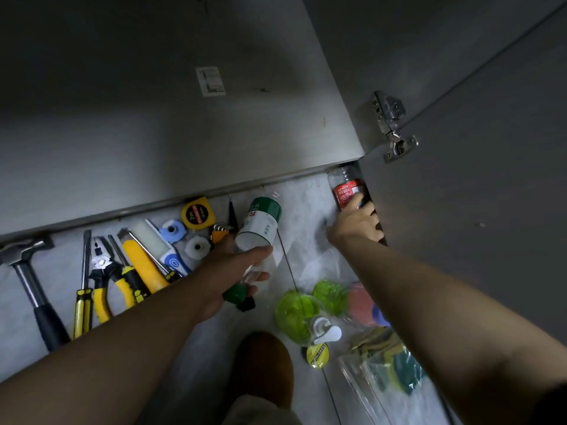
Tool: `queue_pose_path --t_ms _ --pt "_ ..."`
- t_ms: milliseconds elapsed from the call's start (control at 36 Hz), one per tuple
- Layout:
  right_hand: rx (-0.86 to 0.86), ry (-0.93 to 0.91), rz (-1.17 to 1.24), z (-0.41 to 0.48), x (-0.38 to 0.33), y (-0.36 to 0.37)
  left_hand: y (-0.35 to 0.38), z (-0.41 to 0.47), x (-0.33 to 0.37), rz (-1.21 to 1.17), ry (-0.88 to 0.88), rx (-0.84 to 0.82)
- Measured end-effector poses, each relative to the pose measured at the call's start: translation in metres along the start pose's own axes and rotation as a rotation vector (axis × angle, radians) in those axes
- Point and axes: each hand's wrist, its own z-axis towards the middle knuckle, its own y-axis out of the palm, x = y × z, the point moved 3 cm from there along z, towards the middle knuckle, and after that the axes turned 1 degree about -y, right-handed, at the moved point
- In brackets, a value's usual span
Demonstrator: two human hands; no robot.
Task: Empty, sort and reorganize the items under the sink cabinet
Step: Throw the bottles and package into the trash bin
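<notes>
Both hands curl round bottles: left hand (242,265) on a green-capped bottle (260,222), right hand (356,225) on a red-labelled bottle (345,187).
Emptying looks well along: a hammer (27,271), pliers (102,271), a tape measure (198,213) and other tools lie in a row on the floor (306,204), while the red-labelled bottle sits in the corner by the hinged door (460,210). Placing these 2 bottles and restocking seems left. The green-capped bottle looks empty; the other's contents cannot be told. A clear plastic bag (362,378) holds scouring pads (399,366).
</notes>
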Motion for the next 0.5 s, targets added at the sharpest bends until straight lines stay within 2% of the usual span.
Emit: queue_pose_path --t_ms 111,361,500 --pt "-0.086 0.055 0.073 -0.006 -0.002 0.007 0.002 -0.001 0.001 0.009 0.001 -0.003" --pt "-0.386 0.084 0.665 -0.039 -0.024 0.000 0.001 -0.017 0.006 0.053 0.016 0.021" --pt "-0.464 0.047 0.812 -0.065 -0.017 -0.029 0.005 -0.046 0.018 0.066 0.049 0.069"
